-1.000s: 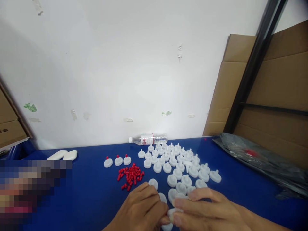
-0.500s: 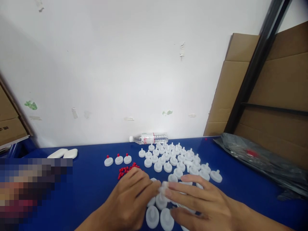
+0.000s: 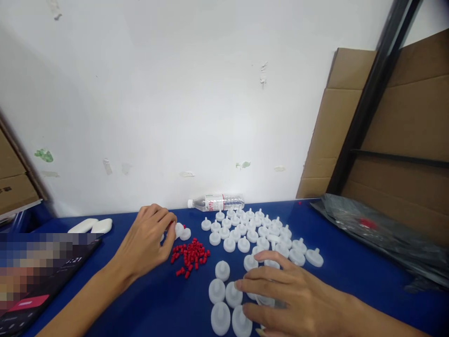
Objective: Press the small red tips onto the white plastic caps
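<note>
Left hand (image 3: 149, 241) curled, tilted white cap (image 3: 179, 230) at its fingertips, hold unclear, red pieces (image 3: 191, 253) just beside, right hand (image 3: 298, 295) spread wide over clustered caps (image 3: 243, 244)

White wall (image 3: 210, 103) filled the upper frame, marked with tape scraps (image 3: 107, 166) and a green patch (image 3: 44, 155) at left. Blue tabletop (image 3: 140, 306) spanned the lower frame. Clear bottle (image 3: 224, 202) lay on its side at centre, near the wall, white cap leftward. Lower left: device (image 3: 38, 281), screen mostly pixelated, pink-red bar below; two white rounded objects (image 3: 101, 226) sat just above. Left edge: cardboard box (image 3: 14, 194), dark print. Right: tan cardboard (image 3: 329, 131) stood beside a slanting black post (image 3: 373, 93). Lower right: dark plastic bag (image 3: 393, 241), wrinkled, red patch (image 3: 368, 223) showing.
</note>
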The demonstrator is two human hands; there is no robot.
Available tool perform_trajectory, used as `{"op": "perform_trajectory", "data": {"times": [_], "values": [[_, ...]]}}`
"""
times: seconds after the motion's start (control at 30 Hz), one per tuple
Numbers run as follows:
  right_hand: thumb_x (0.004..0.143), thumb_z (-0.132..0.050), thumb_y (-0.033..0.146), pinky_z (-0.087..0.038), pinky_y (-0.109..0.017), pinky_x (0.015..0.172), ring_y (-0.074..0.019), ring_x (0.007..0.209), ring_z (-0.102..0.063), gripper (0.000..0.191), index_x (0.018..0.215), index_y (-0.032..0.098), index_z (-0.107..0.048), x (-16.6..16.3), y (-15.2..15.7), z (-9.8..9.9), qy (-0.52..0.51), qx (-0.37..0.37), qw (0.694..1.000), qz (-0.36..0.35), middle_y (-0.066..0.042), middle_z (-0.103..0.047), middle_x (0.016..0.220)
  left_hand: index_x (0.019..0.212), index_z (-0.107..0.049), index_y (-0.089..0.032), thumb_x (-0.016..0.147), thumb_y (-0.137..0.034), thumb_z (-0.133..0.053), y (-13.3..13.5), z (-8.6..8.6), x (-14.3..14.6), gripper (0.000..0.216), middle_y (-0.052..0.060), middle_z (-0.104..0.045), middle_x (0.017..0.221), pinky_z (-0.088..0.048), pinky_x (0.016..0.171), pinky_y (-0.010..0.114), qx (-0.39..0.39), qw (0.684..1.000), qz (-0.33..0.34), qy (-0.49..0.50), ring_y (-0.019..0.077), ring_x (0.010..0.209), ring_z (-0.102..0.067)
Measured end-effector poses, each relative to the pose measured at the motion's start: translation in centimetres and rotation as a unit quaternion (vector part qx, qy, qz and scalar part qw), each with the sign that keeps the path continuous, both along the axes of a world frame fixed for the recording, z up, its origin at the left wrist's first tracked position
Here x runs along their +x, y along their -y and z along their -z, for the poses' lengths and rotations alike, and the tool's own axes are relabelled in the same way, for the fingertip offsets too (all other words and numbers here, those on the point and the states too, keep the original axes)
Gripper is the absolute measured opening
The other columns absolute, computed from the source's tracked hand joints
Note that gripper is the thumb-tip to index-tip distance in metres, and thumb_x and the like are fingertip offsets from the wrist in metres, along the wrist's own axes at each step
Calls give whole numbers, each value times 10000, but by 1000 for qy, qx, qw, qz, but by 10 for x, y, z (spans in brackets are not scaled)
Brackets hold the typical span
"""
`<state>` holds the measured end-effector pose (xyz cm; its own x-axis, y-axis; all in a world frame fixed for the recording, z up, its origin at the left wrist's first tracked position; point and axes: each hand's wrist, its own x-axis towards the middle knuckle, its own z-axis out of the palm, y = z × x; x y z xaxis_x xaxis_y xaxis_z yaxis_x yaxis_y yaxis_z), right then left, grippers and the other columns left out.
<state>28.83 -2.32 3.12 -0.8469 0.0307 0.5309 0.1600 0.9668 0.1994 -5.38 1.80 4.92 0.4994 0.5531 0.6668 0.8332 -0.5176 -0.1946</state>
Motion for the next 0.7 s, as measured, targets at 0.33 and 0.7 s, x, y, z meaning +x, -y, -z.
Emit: {"op": "perform_trajectory", "data": {"times": [0.33, 0.7], "values": [[1047, -496, 301, -376, -464, 1134, -227, 1129, -662, 262, 1215, 160, -638, 2, -3, 4, 57, -44, 997, 13, -106, -718, 1255, 704, -541, -211, 917, -182, -434, -7, -4, -24, 241, 72, -635, 710, -392, 777, 444, -107, 973, -101, -180, 274, 793, -566], [1087, -464, 273, -386, -459, 1142, -211, 1118, -685, 271, 1272, 181, -640, 5, -2, -3, 90, -18, 996, 3, -93, -715, 1287, 731, -593, -208, 848, -155, -502, -2, -1, -13, 157, 78, -635, 767, -383, 775, 429, -167, 972, -92, -135, 296, 831, -555]]}}
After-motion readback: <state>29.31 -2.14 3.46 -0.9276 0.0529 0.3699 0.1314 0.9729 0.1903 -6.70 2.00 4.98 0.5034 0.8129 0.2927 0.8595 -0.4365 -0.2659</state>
